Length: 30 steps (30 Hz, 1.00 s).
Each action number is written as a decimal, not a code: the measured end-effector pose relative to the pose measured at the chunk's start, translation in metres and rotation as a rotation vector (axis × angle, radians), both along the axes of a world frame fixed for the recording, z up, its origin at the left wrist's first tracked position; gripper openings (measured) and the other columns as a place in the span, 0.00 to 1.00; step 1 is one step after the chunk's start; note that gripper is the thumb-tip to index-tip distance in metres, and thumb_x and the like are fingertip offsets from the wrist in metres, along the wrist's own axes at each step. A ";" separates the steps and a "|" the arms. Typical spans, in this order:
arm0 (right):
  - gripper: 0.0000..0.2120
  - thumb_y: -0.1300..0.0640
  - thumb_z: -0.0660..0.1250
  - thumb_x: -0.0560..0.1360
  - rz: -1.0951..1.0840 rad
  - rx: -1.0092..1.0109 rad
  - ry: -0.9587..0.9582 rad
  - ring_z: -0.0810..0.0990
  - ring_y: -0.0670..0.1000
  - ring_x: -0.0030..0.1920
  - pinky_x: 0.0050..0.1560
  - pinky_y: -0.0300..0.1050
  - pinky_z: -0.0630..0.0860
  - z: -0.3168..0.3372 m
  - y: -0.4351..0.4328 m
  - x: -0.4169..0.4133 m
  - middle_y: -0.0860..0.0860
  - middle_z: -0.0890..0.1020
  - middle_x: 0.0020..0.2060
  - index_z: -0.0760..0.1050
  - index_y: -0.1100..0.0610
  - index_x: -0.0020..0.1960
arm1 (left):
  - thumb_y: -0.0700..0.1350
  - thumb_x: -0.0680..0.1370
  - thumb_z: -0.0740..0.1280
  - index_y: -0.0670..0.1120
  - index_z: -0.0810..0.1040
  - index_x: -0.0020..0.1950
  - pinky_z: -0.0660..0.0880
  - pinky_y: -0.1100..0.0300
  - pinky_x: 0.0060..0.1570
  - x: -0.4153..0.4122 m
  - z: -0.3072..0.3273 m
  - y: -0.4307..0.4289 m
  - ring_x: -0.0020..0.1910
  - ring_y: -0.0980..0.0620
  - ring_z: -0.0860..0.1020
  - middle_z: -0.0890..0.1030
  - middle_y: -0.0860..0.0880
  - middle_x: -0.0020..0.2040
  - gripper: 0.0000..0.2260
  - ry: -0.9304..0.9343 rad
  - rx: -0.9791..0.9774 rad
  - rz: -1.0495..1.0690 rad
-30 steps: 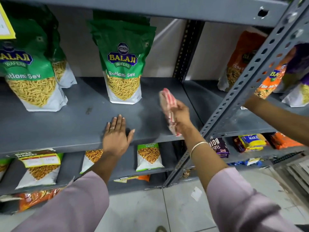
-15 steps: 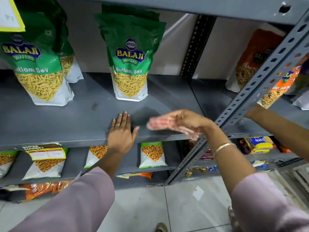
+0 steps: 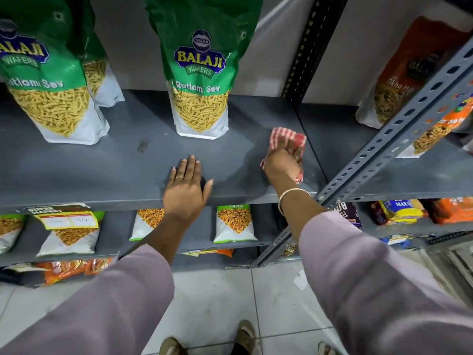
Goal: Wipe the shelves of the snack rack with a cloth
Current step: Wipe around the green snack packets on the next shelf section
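A grey metal shelf (image 3: 107,172) of the snack rack runs across the view at chest height. My right hand (image 3: 282,165) presses a red-and-white striped cloth (image 3: 286,138) flat onto the shelf's right end, fingers closed over it. My left hand (image 3: 188,187) lies palm down on the shelf near its front edge, fingers spread, holding nothing. A green Ratlami Sev bag (image 3: 202,73) stands upright just behind and left of the cloth. A dark smudge (image 3: 142,146) marks the shelf left of that bag.
More green sev bags (image 3: 46,80) stand at the left. A slanted perforated upright (image 3: 399,134) borders the shelf on the right, with orange snack bags (image 3: 407,73) beyond. Small packets (image 3: 235,224) fill the lower shelf. White floor tiles (image 3: 217,290) lie below.
My right hand has brought the cloth down from mid-air onto the right end of the shelf. The left hand has stayed flat in place. Another person's arm at the right is gone from view.
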State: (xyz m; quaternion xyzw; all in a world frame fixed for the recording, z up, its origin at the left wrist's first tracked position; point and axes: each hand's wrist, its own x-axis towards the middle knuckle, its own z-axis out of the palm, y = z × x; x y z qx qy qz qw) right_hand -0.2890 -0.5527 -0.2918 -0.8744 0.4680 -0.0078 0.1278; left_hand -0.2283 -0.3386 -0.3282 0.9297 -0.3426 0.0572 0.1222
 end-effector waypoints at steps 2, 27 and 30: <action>0.30 0.54 0.57 0.80 0.018 -0.021 0.006 0.58 0.60 0.76 0.73 0.55 0.61 0.004 0.013 0.009 0.57 0.56 0.77 0.50 0.56 0.78 | 0.54 0.77 0.50 0.35 0.74 0.64 0.66 0.44 0.64 0.001 0.000 -0.001 0.64 0.39 0.73 0.74 0.38 0.65 0.28 0.002 -0.013 0.004; 0.26 0.58 0.56 0.77 0.654 -0.079 -0.081 0.56 0.58 0.77 0.75 0.61 0.57 0.001 -0.074 0.162 0.50 0.59 0.77 0.60 0.47 0.74 | 0.54 0.80 0.45 0.37 0.76 0.63 0.57 0.54 0.66 0.007 -0.003 0.001 0.62 0.42 0.75 0.75 0.41 0.65 0.29 0.039 0.008 0.029; 0.37 0.62 0.61 0.75 0.716 -0.081 -0.052 0.44 0.60 0.78 0.78 0.59 0.48 -0.008 -0.094 0.176 0.50 0.50 0.79 0.46 0.50 0.78 | 0.53 0.79 0.47 0.37 0.75 0.63 0.53 0.56 0.67 0.007 -0.003 0.001 0.63 0.42 0.75 0.74 0.41 0.65 0.27 0.023 0.004 0.030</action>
